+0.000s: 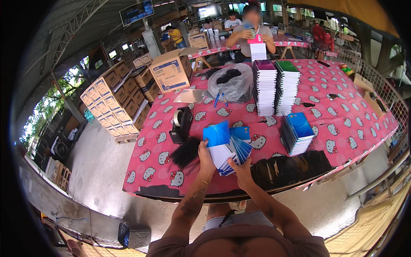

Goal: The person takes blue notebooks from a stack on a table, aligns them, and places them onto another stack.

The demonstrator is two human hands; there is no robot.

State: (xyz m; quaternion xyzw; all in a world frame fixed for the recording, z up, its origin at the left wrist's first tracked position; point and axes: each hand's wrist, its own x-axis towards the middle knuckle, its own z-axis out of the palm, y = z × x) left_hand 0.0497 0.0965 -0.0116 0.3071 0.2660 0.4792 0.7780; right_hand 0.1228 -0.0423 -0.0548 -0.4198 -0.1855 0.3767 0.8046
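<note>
The left grip (206, 159) is closed on a pad (221, 154), long axis slanted away and leftward; a blue-edged fan (241, 149) is held by the right grip (242, 173). Black coils (185, 154) are spread on the surface (235, 114), left of the nearer left grip.

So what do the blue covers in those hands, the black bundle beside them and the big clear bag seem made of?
Blue covers: probably coated card, judging by the smooth, slightly shiny face.
Black bundle: dull, fine dark strands, perhaps plastic or coated wire; too small to tell.
Clear bag: thin plastic film, most likely, as it is see-through, crinkled and glossy.
</note>
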